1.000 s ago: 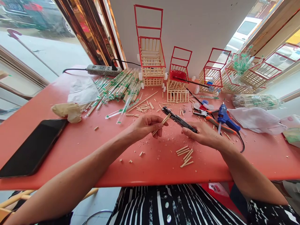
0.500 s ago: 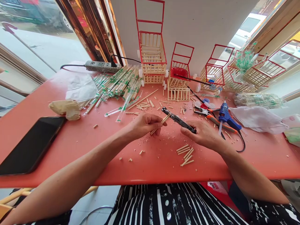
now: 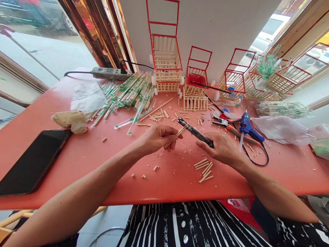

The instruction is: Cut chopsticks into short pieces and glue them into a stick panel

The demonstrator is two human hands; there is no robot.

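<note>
Two hands meet above the red surface (image 3: pixel 77 151), forearms angled inward. The left hand (image 3: pixel 156 137) pinches a short wooden stick (image 3: pixel 177 133) between thumb and fingers, its tip aimed at the black cutter (image 3: pixel 195 132). The right hand (image 3: pixel 222 147) is wrapped round the cutter's near end, hiding the handle. Cut stick pieces (image 3: pixel 204 169) lie just below the right hand.

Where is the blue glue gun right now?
In the head view, the blue glue gun lies on the red table, just beyond the right hand, beside the orange-handled pliers.
</note>
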